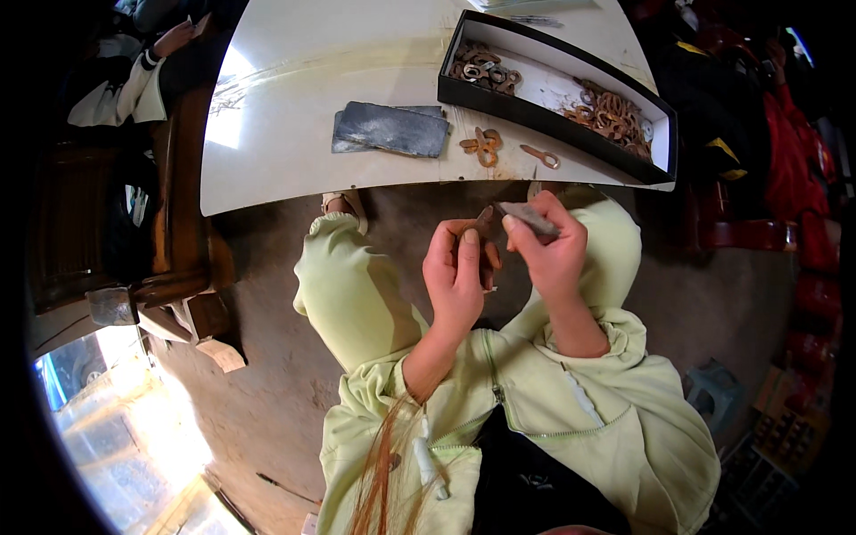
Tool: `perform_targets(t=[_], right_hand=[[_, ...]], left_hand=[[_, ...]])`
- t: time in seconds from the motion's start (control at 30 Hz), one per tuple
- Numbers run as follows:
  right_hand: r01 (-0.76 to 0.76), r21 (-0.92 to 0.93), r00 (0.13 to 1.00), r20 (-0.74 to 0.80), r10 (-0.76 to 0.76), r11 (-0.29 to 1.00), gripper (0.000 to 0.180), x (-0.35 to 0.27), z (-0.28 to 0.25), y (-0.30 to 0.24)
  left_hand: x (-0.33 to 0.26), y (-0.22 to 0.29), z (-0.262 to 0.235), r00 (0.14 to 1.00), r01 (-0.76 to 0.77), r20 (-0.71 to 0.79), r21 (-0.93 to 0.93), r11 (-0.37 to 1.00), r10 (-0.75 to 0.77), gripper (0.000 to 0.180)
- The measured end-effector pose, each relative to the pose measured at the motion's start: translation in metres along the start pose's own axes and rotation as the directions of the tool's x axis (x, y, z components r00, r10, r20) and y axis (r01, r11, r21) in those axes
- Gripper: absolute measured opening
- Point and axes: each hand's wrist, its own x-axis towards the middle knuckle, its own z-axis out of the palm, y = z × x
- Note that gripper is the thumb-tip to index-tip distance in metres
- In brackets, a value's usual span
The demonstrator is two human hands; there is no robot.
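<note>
My left hand (456, 272) grips a small brown metal piece (486, 217) between thumb and fingers, above my lap. My right hand (551, 245) holds a folded grey strip of abrasive paper (528, 217) with its end against that piece. Both hands sit just below the near edge of the white table (294, 107). On the table ahead lie a few loose brown metal rings (482, 145) and a single brown key-like piece (541, 157).
A black shallow box (553, 120) on the table holds two heaps of brown metal rings. Dark grey abrasive sheets (390, 128) lie left of it. Another person's hand (172, 37) shows at the far left. Wooden furniture (183, 178) stands left, red items right.
</note>
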Motion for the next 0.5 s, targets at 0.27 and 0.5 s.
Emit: perform_targets(t=[0.27,0.5], right_hand=[[-0.218,0.355,0.975,0.033,0.221,0.909,0.015,-0.0015,-0.0024,0.0019],[-0.238,0.312,0.971,0.039,0.238,0.920,0.014,-0.0015,-0.0006,0.0036]], left_hand=[[0.0016,0.0051,0.0011,0.998,0.067,-0.016,-0.039,0.997,-0.068,0.012],[0.0019,0.0052,-0.0006,0.996,0.087,-0.022,-0.052,0.995,-0.088,0.012]])
